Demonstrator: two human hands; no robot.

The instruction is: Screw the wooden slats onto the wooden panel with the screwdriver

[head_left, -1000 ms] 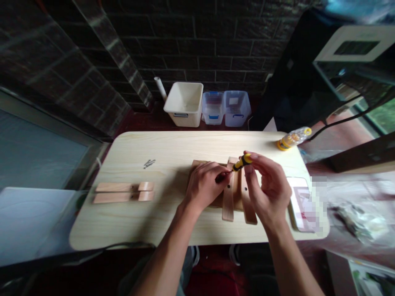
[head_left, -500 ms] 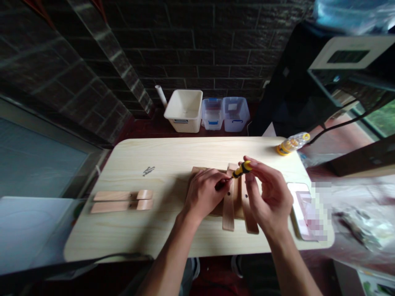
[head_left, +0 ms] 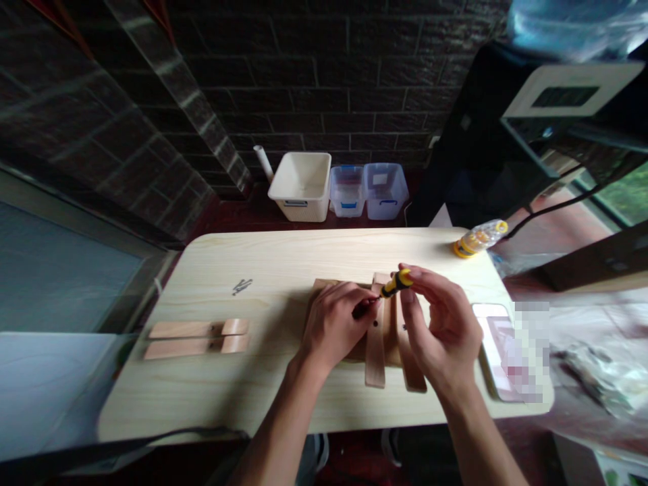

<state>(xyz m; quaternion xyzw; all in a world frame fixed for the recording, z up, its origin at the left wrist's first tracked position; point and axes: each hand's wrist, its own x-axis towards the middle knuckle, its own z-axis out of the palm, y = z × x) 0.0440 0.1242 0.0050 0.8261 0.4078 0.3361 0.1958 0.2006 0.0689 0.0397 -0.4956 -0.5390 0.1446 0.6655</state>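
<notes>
Between the thumb and fingers of my right hand is the handle of a yellow and black screwdriver, tilted with its tip down to the left. My left hand lies over a brown wooden board, its thumb and finger closed together near the screwdriver's tip; whatever they pinch is hidden. Two light wooden strips rest across the board, with dark holes or screw heads along them. The second wooden strip is partly covered by my right hand.
To the left lie two more wooden pieces with curved ends and a small pile of screws. A phone and a clear bottle with yellow parts are at the right. Plastic bins stand beyond the table's far edge.
The whole view has shifted slightly, with the table lower in the picture. Both hands and the screwdriver keep nearly the same place over the wooden strips.
</notes>
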